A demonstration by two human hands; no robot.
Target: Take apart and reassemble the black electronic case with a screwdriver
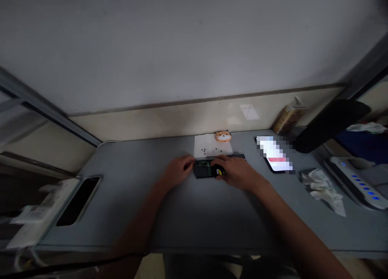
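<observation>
A small dark device (pixel 205 168) with its cover off and a green circuit board showing lies on the grey desk (pixel 188 214). My left hand (pixel 178 168) rests at its left end, fingers curled against the casing. My right hand (pixel 235 170) covers its right part, closed around a tool with a yellow and black handle (pixel 220 172). Behind the device lies a white paper sheet (pixel 209 146) with several tiny dark screws (pixel 203 151) on it.
An orange animal-shaped figure (pixel 223 136) sits at the back of the sheet. A phone (pixel 274 155) lies to the right, with crumpled tissue (pixel 323 187), a power strip (pixel 357 182), a carton (pixel 289 115) and a dark lamp head (pixel 330 123). A cable slot (pixel 79 200) opens at the desk's left.
</observation>
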